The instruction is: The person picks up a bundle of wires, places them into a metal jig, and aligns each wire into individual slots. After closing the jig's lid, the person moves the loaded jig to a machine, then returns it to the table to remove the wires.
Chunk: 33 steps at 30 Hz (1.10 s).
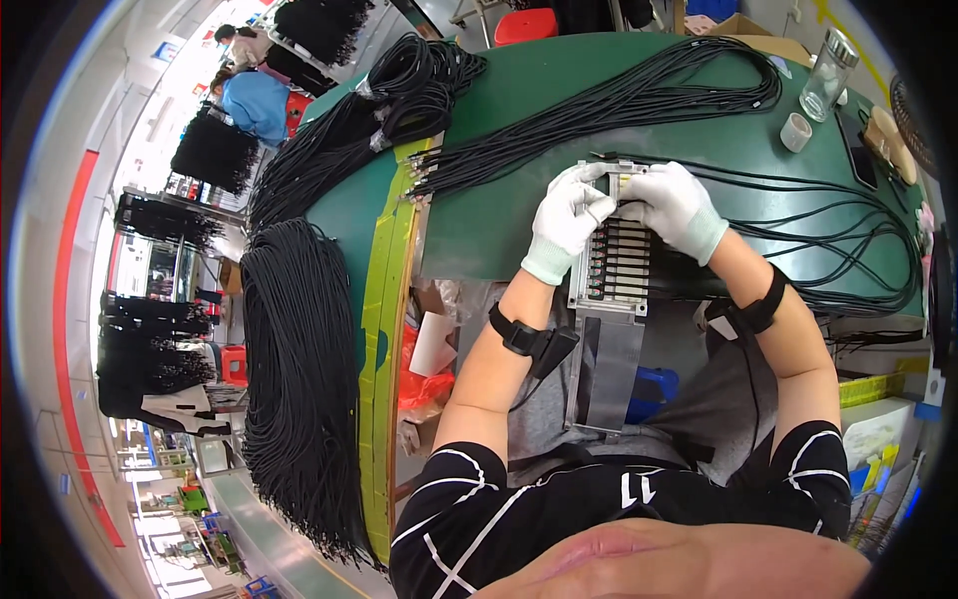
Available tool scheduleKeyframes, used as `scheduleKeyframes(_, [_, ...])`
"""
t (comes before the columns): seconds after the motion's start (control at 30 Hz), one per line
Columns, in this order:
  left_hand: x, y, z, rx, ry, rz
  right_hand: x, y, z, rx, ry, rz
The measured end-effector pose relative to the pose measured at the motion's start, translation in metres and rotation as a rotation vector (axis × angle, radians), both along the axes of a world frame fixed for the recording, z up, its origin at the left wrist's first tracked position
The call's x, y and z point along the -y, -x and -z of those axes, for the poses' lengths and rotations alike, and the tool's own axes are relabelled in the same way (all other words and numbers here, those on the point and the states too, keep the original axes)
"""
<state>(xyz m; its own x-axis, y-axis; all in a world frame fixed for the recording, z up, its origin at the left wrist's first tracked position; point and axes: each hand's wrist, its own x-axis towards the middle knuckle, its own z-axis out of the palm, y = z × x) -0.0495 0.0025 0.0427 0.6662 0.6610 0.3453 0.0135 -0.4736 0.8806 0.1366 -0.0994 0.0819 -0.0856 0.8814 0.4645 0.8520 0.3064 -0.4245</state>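
Here two gloved hands, left hand (567, 215) and right hand (676, 205), pinch one slotted jig (614, 270).

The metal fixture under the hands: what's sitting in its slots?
The metal fixture holds a row of black cable ends in its slots. Both gloved hands, left hand and right hand, cover its top end, hiding what lies there.

**Count at the green tabletop**

Two white-gloved hands, left hand (567, 222) and right hand (676, 205), meet at one metal fixture (611, 262). On the tabletop (519, 90) stand one glass jar (827, 75) and one small white cup (795, 132). Two black wrist straps show.
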Motion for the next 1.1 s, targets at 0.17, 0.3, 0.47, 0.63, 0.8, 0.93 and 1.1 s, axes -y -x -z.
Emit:
scheduleKeyframes(0.17, [-0.002, -0.001, -0.001, 0.077, -0.108, -0.164, 0.002, -0.040, 0.017, -0.210, 0.163, 0.063])
scheduleKeyframes(0.3, [-0.008, -0.001, -0.011, -0.057, -0.715, -0.329, -0.004, -0.028, 0.022, -0.086, 0.008, 0.129])
scheduleKeyframes(0.47, [-0.014, 0.004, 0.003, -0.041, -0.448, -0.351, -0.013, -0.027, 0.018, 0.058, 0.024, 0.168])
scheduleKeyframes(0.63, [-0.023, 0.003, 0.019, -0.205, -0.109, -0.401, -0.010, -0.030, 0.021, 0.092, 0.070, 0.246])
scheduleKeyframes(0.8, [-0.015, 0.001, 0.016, -0.292, -0.171, -0.370, -0.010, -0.034, 0.025, 0.229, 0.078, 0.247])
scheduleKeyframes(0.93, [-0.013, 0.003, 0.015, -0.266, -0.168, -0.363, -0.009, -0.033, 0.023, 0.316, 0.073, 0.245])
scheduleKeyframes(1.1, [-0.018, 0.003, 0.019, -0.257, -0.157, -0.317, -0.012, -0.029, 0.023, 0.355, 0.021, 0.205])
